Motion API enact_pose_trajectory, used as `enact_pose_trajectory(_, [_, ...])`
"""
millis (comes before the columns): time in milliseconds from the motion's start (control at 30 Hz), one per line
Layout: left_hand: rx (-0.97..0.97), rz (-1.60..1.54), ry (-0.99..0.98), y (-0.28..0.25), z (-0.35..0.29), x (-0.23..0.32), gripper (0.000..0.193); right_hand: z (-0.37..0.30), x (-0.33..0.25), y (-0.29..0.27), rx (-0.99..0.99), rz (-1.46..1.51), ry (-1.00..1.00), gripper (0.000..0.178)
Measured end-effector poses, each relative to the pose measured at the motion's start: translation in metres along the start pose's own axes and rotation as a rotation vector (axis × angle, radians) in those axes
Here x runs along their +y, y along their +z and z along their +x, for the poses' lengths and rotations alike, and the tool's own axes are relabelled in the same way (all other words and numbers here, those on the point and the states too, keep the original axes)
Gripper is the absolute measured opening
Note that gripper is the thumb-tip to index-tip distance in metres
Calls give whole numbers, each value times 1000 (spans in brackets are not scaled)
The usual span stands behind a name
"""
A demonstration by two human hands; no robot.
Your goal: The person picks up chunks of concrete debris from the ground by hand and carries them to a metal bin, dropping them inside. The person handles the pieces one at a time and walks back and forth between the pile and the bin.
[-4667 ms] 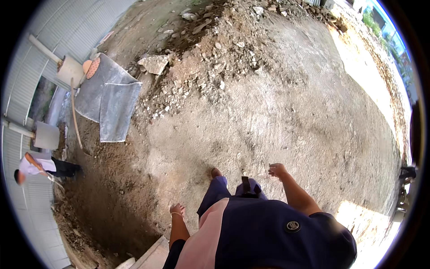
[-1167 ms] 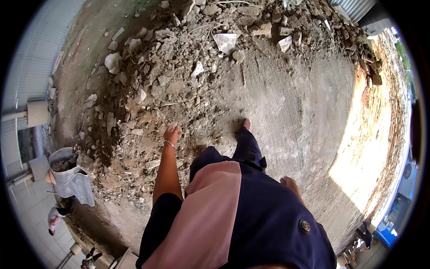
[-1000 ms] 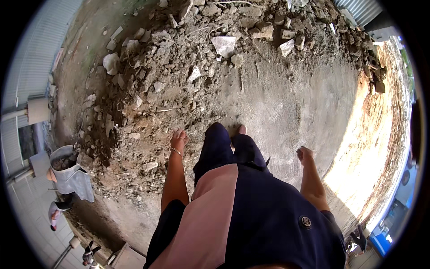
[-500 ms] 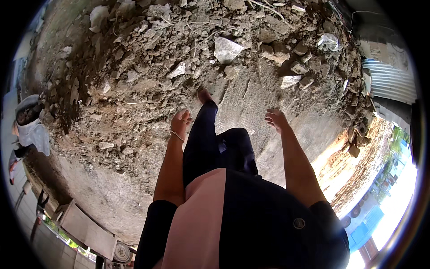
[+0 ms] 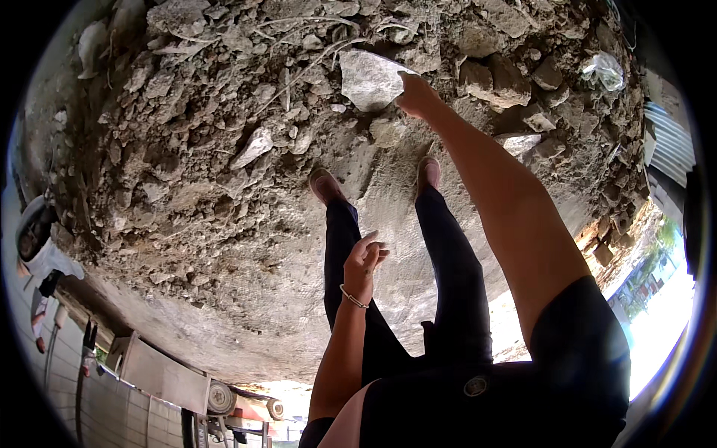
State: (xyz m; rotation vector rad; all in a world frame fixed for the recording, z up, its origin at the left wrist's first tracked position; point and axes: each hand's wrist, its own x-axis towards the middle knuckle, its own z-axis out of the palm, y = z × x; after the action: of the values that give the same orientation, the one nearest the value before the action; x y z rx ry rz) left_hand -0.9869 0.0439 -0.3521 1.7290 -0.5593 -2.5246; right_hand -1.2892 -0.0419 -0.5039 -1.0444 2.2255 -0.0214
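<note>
A flat, pale grey chunk of stone (image 5: 370,81) with angular edges lies on the rubble in front of my feet. My right hand (image 5: 418,98) reaches far forward, its fingers closed at the right corner of this stone; part of the grip is hidden behind the hand. Lower down, over my left leg, my left hand (image 5: 364,263) hangs in the air with nothing in it. Its fingers are loosely bent and apart, and a bracelet (image 5: 353,296) circles the wrist.
Broken rocks (image 5: 502,81) and loose soil spread across the far ground. Thin roots (image 5: 314,63) lie left of the stone. A crumpled clear plastic bag (image 5: 603,71) is at far right. At left stands a container (image 5: 36,231); a wheeled cart (image 5: 168,373) is at lower left.
I have stepped up to the rubble, both feet now showing. My right hand has moved forward onto the pale stone. My left hand stays empty and now hangs over my leg.
</note>
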Motion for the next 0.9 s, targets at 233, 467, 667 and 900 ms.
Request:
enact_pose_trajectory(233, [-11, 64, -12, 34, 123, -16, 42, 115, 7, 49, -53, -183, 42, 53])
enact_pose_trajectory(467, [46, -411, -154, 40, 226, 43, 78, 40, 6, 75, -12, 126, -161, 26])
enact_pose_trajectory(667, [335, -614, -32, 25, 289, 38, 57, -15, 2, 89, -256, 483, -210, 47])
enact_pose_trajectory(900, [501, -569, -56, 24, 302, 26, 34, 104, 90, 79, -13, 1371, 924, 96])
